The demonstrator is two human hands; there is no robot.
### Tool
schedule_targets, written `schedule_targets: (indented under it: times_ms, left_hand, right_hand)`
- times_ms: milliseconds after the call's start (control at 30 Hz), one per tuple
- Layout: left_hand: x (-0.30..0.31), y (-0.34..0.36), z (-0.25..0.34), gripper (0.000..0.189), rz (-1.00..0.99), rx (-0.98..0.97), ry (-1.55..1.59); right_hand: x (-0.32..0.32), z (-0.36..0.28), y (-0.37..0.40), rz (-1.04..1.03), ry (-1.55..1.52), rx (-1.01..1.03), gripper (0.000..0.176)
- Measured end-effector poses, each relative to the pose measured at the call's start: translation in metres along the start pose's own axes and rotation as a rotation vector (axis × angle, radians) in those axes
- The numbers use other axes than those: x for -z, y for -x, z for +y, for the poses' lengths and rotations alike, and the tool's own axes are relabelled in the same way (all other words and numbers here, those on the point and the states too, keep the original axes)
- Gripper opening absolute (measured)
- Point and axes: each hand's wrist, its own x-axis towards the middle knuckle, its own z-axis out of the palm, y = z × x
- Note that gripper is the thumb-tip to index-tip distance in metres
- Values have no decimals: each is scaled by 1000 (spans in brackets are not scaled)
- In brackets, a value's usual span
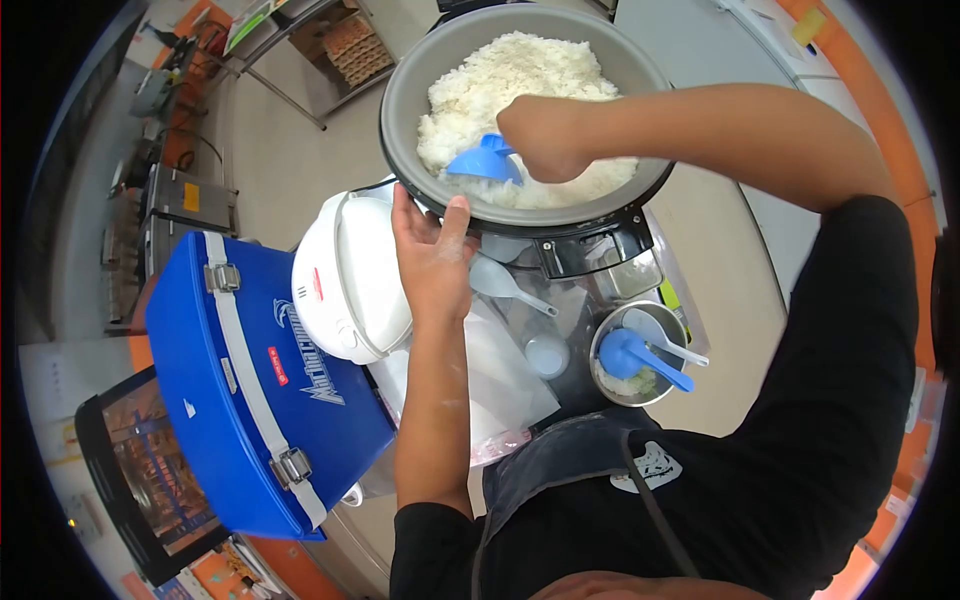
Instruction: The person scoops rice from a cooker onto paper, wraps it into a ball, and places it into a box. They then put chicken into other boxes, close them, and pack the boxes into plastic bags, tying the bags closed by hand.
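Observation:
A large grey pot (400, 120) holds a heap of cooked white rice (520, 70). My right hand (545, 138) reaches over the pot from the right, closed around the handle of a blue rice scoop (485, 163). The scoop's bowl is pushed into the rice near the pot's near left side. My left hand (433, 235) is at the pot's near left rim, thumb up against its outer wall. Part of its fingers is hidden behind the pot, and it steadies or grips the rim there.
Left of my forearm stands a white rice cooker (365, 275) beside a blue cooler box (260, 390). A metal bowl (640, 398) to the right holds another blue scoop (628, 355) and a white paddle (665, 335). Another white paddle (505, 285) lies below the pot.

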Motion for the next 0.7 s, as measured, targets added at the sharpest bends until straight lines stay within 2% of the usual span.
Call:
schedule_targets:
  times_ms: [33, 67, 233, 300, 333, 367, 433, 500, 567, 600, 633, 700]
  left_hand:
    - [2, -1, -1, 83, -29, 12, -2]
    - [4, -1, -2, 82, -62, 29, -2]
    - [-2, -1, 0, 81, -54, 9, 41]
    - [0, 0, 0, 81, -22, -6, 73]
    - [1, -1, 1, 79, -54, 10, 79]
    - [4, -1, 0, 78, -86, 29, 84]
    - [5, -1, -2, 78, -71, 28, 86]
    - [3, -1, -2, 77, -77, 20, 95]
    - [4, -2, -3, 77, -74, 13, 92]
    - [3, -1, -6, 77, -79, 12, 90]
    - [4, -3, -7, 78, -100, 12, 92]
    - [6, -5, -4, 78, -101, -2, 97]
  right_hand:
    - [5, -4, -1, -55, -22, -31, 16]
    - [19, -6, -1, -193, -56, -101, 18]
    - [3, -9, 2, -135, -15, -68, 26]
    - [23, -30, 10, -270, -70, -182, 28]
    - [10, -16, 7, -57, -99, -65, 24]
    - [13, -12, 4, -61, -103, -55, 24]
    - [16, -5, 1, -239, -254, -77, 21]
    - [15, -22, 3, -205, -214, -135, 20]
    - [18, -35, 0, -194, -10, -25, 19]
    - [16, -35, -5, -238, -5, -116, 18]
    - [17, -23, -4, -231, -3, -114, 18]
    - [25, -7, -1, -124, -316, -75, 17]
